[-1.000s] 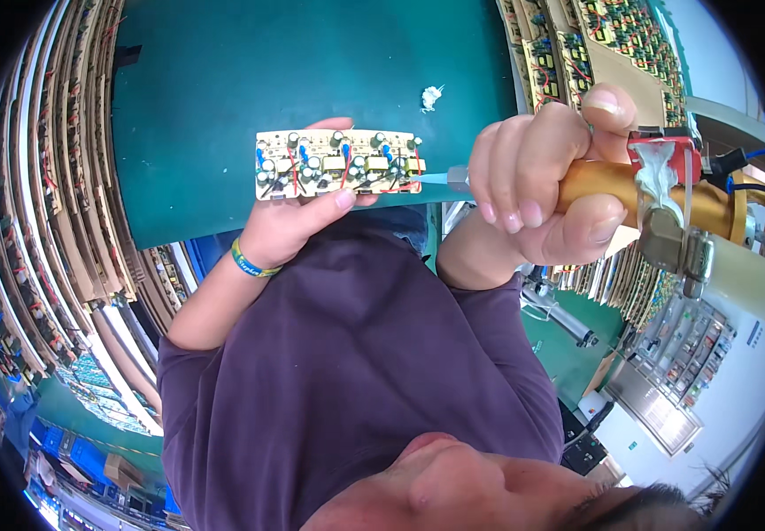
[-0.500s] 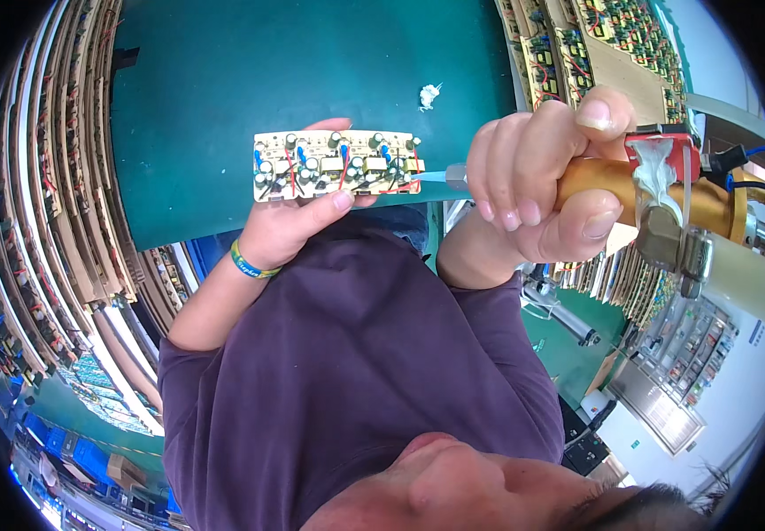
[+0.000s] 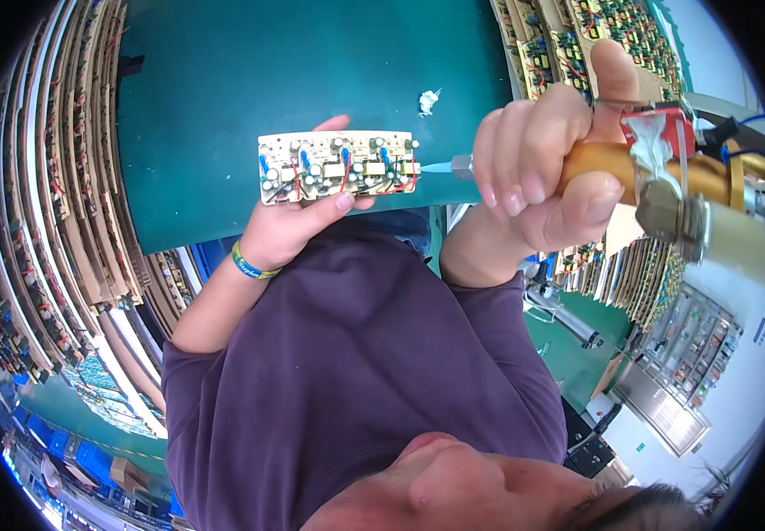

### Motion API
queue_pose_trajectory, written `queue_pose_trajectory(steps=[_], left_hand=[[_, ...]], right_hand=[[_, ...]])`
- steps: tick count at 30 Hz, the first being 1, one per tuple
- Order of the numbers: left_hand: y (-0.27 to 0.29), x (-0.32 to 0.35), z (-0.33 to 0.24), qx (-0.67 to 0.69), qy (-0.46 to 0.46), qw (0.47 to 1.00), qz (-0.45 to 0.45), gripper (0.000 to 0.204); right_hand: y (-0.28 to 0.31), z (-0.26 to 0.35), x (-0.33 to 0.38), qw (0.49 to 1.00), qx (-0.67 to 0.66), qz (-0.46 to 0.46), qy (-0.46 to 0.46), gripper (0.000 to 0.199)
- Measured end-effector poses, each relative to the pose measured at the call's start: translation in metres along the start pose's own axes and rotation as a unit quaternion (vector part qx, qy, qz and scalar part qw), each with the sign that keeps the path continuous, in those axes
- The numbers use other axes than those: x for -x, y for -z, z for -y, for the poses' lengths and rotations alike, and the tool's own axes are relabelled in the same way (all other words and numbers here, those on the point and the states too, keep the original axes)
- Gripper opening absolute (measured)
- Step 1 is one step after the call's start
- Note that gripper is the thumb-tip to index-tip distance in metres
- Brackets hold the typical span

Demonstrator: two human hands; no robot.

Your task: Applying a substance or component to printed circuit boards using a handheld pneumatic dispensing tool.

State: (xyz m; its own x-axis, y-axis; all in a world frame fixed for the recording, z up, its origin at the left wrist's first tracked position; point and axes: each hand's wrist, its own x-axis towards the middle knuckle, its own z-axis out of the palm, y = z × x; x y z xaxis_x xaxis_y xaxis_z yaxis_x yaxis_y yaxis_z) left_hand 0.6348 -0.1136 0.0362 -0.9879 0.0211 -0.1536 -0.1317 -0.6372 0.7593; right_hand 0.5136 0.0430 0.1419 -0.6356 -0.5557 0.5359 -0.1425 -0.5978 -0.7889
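My left hand (image 3: 298,226) is closed on a pale circuit board (image 3: 338,146), its thumb along the near edge and a fingertip showing beyond the far edge. Capacitors, blue parts, yellow parts and red and black wires stand up from the board. My right hand (image 3: 542,159) wraps round a dispensing gun (image 3: 608,168) with a gold body, and one finger is raised away from it. The gun's thin bluish nozzle (image 3: 437,167) points left, its tip at the board's right edge; whether they touch, I cannot tell. A red piece with whitish smears sits on the gun.
Both hands are over a green work surface (image 3: 312,62), where a small white blob (image 3: 428,102) lies. Cardboard-divided stacks of circuit boards (image 3: 81,159) stand along the left. More boards (image 3: 626,44) lie at the far right. Cables and a pale hose (image 3: 741,243) run from the gun.
A finger of my right hand has lifted off the red piece on the gun. The board has shifted slightly right and tilted, and the nozzle tip is now at its edge rather than over it.
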Motion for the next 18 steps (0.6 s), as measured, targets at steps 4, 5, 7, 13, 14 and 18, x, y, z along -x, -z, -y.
queue_pose_trajectory(steps=[4, 5, 7, 13, 14, 18], left_hand=[[0.005, -0.004, -0.006, -0.005, -0.009, 1.000, 0.014, 0.070], [0.004, -0.005, -0.010, -0.013, -0.014, 1.000, 0.013, 0.070], [0.004, -0.003, -0.021, -0.032, -0.035, 0.999, 0.001, 0.069], [0.021, 0.033, -0.055, -0.120, -0.027, 0.992, -0.001, 0.043], [0.020, 0.046, -0.068, -0.161, -0.013, 0.987, 0.007, 0.036], [0.010, 0.127, -0.115, -0.152, -0.028, 0.988, 0.026, 0.046]], right_hand=[[0.009, 0.003, -0.008, 1.000, 0.014, 0.005, -0.006, 0.069], [0.011, 0.002, -0.010, 0.999, 0.029, -0.014, 0.006, 0.068], [0.013, -0.001, -0.015, 0.998, 0.032, -0.043, 0.028, 0.066], [0.017, -0.010, -0.008, 0.996, -0.031, -0.061, 0.053, 0.062], [0.017, -0.009, -0.005, 0.995, -0.040, -0.074, 0.052, 0.063], [0.021, -0.003, -0.001, 0.995, -0.001, -0.086, 0.059, 0.067]])
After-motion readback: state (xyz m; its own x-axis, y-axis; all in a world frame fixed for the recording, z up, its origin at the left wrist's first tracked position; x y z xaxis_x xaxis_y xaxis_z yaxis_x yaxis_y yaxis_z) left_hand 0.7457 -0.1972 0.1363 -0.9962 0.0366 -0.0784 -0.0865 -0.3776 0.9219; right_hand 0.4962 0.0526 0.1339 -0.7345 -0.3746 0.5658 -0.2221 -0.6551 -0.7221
